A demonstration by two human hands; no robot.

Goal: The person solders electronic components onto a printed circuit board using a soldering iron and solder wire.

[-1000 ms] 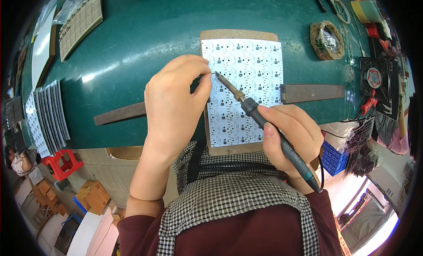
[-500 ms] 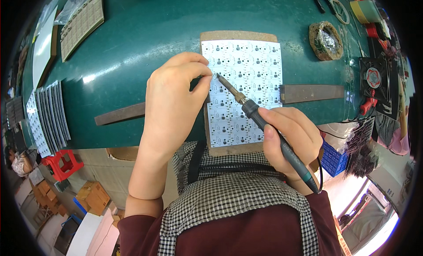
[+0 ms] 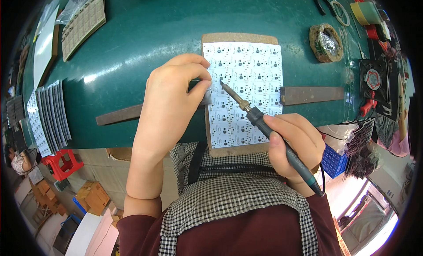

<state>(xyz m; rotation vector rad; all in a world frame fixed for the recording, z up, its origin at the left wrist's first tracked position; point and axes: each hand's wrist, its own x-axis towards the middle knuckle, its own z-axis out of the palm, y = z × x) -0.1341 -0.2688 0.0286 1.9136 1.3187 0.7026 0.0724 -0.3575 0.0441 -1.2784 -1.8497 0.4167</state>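
A white circuit board panel [image 3: 267, 71] with rows of small dark parts lies on a brown backing board [image 3: 240, 37] in front of me. In my right hand [image 3: 302, 143] is a soldering iron [image 3: 257, 118], gripped like a pen, its tip at a dark part in the panel's left column. My left hand [image 3: 169, 91] is at the panel's left edge, thumb and fingers pinched together. Whatever is in that pinch is too small to make out. Dark flat bars lie on either side, a right bar [image 3: 313, 95] and a left bar [image 3: 119, 115] partly behind my left hand.
On the green table [image 3: 145, 18] a stack of panels [image 3: 50, 117] stands at the left, with a beige panel [image 3: 84, 25] behind it. A round holder with shiny metal [image 3: 326, 41] sits at the right, near a small black fan [image 3: 374, 77] and pliers [image 3: 319, 2].
The soldering iron's tip has moved slightly right and down on the panel, with my right hand shifting the same way. My left hand stays pinched at the left edge.
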